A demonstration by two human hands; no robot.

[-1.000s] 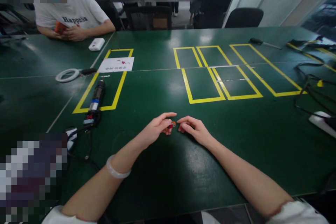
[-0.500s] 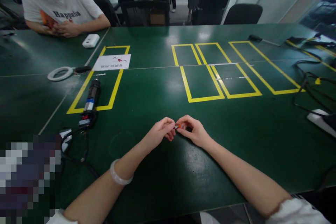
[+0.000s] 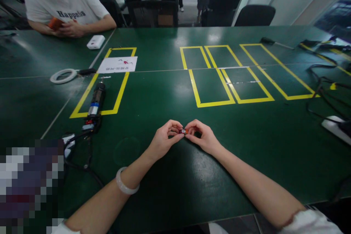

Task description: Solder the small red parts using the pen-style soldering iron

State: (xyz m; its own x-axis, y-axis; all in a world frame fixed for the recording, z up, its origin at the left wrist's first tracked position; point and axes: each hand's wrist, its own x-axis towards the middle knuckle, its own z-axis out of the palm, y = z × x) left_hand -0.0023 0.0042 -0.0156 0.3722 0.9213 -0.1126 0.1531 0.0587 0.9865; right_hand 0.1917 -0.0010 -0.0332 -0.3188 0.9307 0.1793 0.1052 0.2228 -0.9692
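A tiny orange, white and dark piece [image 3: 183, 131], too small for its kind to be told, is held between both hands just above the green table [image 3: 170, 175]. My left hand [image 3: 164, 139], on the arm with a pale bangle [image 3: 126, 182], pinches its left end with thumb and fingertips. From the other side, my right hand [image 3: 201, 137] has thumb and index finger closed on its orange end. Fingertips cover part of the piece on both sides.
Yellow tape frames mark the table, one [image 3: 199, 87] ahead of my hands. To the left lie a black cylindrical tool [image 3: 94, 106] with a cord, a paper label [image 3: 117, 64] and a white ring [image 3: 63, 76]. A screwdriver [image 3: 276, 42] and cables [image 3: 319, 80] lie right. A person [image 3: 71, 11] sits opposite.
My left hand has turned and its fingers have shifted, now curving round the piece's left end with more of it showing. My right hand stays nearly in place.
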